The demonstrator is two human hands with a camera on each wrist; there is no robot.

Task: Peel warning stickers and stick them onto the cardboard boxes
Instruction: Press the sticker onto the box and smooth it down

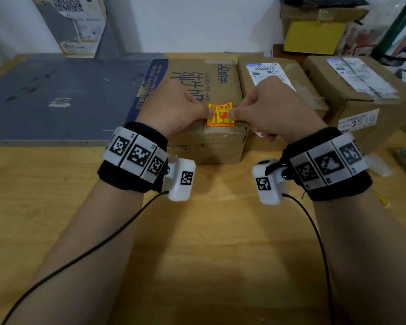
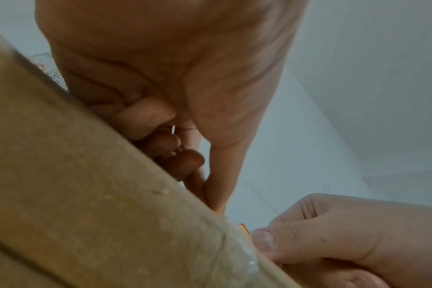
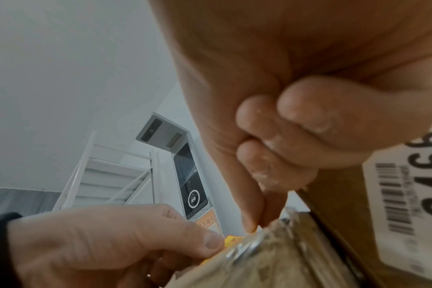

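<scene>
A yellow-and-red warning sticker (image 1: 220,114) lies on top of the middle cardboard box (image 1: 197,83), close to its taped front edge. My left hand (image 1: 208,112) pinches the sticker's left edge, thumb on top and the other fingers curled in. My right hand (image 1: 233,113) pinches its right edge between thumb and forefinger. In the right wrist view, the left thumb (image 3: 210,241) sits on the sticker (image 3: 231,239) at the taped box edge (image 3: 271,253). The left wrist view shows only a sliver of the sticker (image 2: 244,228) beside the right thumb (image 2: 266,241).
Two more cardboard boxes with shipping labels (image 1: 274,80) (image 1: 366,90) stand to the right of the middle one. A grey mat (image 1: 56,97) covers the back left of the wooden table (image 1: 197,242). Stacked boxes (image 1: 314,31) and clutter fill the back right corner.
</scene>
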